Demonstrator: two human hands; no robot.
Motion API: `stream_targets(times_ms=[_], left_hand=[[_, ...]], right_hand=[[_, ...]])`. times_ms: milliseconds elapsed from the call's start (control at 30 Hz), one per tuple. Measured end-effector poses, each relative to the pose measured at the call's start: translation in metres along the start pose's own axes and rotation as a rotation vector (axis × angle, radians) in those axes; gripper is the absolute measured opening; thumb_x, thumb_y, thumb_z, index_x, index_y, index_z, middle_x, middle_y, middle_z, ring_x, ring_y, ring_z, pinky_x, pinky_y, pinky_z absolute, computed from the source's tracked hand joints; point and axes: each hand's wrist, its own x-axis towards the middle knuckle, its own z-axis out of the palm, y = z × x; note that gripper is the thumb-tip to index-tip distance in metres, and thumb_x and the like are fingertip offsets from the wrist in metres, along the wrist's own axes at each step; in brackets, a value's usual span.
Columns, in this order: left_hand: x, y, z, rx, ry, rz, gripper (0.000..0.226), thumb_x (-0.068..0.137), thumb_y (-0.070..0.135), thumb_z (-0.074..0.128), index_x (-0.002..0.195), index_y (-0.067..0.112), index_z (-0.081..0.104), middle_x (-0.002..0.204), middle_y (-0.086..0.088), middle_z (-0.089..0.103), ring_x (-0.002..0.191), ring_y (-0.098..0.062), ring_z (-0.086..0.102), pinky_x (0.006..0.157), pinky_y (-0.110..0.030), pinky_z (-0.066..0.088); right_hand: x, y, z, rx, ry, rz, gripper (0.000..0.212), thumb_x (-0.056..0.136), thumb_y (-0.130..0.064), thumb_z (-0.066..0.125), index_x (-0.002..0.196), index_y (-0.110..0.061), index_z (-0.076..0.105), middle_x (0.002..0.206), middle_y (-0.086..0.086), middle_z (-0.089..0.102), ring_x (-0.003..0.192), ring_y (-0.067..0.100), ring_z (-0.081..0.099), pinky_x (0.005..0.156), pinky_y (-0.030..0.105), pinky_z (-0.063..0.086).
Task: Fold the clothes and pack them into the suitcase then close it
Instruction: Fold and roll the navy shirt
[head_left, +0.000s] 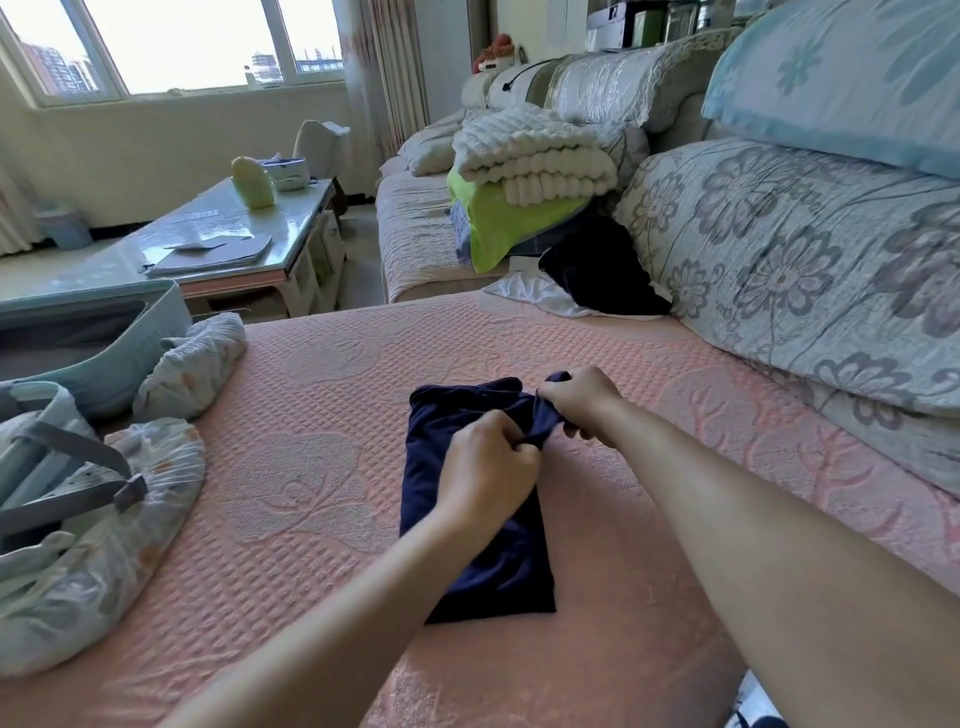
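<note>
Two bare forearms reach in from the near edge of a pink quilted sofa seat (311, 467), where a person works on a navy garment (483, 566) lying folded into a narrow rectangle at the middle of the seat. The left hand (488, 457) is curled, pinching a fold of the navy cloth on the garment's right edge. The right hand (582, 397) grips a bunch of the same cloth at its far right corner, and the fabric is pulled taut between the two hands.

An open pale-teal suitcase (156, 312) sits at the seat's left edge. Grey straps (78, 493) cross a floral-print cloth (130, 545) in its near half, and the cloth spills over the side onto the seat. A rolled floral bundle (197, 364) lies just beside the suitcase's far half.

At the seat's far edge, a dark garment (597, 275) rests on top of a white garment (524, 291), both against the flowered back cushions (779, 249) that line the right edge. A light-blue pillow (841, 73) lies on top of those cushions.

Beyond them, on the next sofa section, a white ribbed blanket (535, 156) is stacked on a lime-green cloth (498, 218). A glass-topped coffee table (291, 260) with papers (213, 254) on its tabletop stands past the suitcase, below a bright window (171, 41).
</note>
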Motion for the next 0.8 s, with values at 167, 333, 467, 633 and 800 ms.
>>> stream_targets(times_ms=[167,333,467,633,800], left_hand=[[0.003,-0.039,-0.036,0.006,-0.097,-0.312,0.018,0.078,0.028,0.063,0.094,0.022,0.057,0.091,0.000,0.066,0.084,-0.019,0.062,0.069,-0.028,0.044],[-0.003,-0.064,-0.054,0.278,-0.176,-0.198,0.038,0.091,0.038,0.053,0.117,0.013,0.042,0.106,-0.006,0.058,0.092,-0.028,0.057,0.071,-0.035,0.040],[0.000,-0.065,-0.049,0.589,-0.056,0.348,0.039,0.096,0.036,0.045,0.130,0.017,0.043,0.130,-0.004,0.047,0.124,-0.025,0.044,0.097,-0.033,0.034],[0.009,-0.100,-0.029,0.651,-0.532,0.200,0.088,0.093,0.069,0.035,0.159,0.022,0.001,0.166,0.002,-0.008,0.151,-0.014,-0.012,0.124,-0.040,0.006],[0.007,-0.105,-0.032,0.689,-0.472,0.276,0.092,0.091,0.075,0.023,0.158,0.019,-0.005,0.164,0.000,-0.018,0.150,-0.015,-0.018,0.124,-0.042,-0.001]], right_hand=[[-0.018,-0.043,0.032,0.290,-0.128,-0.014,0.016,0.094,-0.029,0.065,0.091,-0.014,0.059,0.082,0.009,0.067,0.049,0.020,0.060,0.044,0.023,0.035],[-0.027,-0.047,0.064,0.010,-0.060,-0.208,0.013,0.096,-0.022,0.053,0.102,-0.019,0.064,0.105,0.002,0.068,0.091,0.022,0.067,0.068,0.028,0.047],[-0.025,-0.023,0.072,-0.661,-0.091,-0.506,0.041,0.099,-0.031,0.047,0.139,-0.027,0.055,0.151,0.006,0.045,0.138,0.025,0.039,0.114,0.040,0.031],[-0.019,0.003,0.076,-0.998,-0.249,-0.476,0.062,0.104,-0.053,0.030,0.160,-0.032,0.015,0.169,-0.002,0.002,0.154,0.016,0.001,0.124,0.046,0.004],[-0.032,-0.005,0.079,-1.005,-0.218,-0.561,0.068,0.104,-0.050,0.031,0.161,-0.022,0.008,0.168,0.001,-0.005,0.154,0.015,-0.007,0.125,0.039,-0.004]])
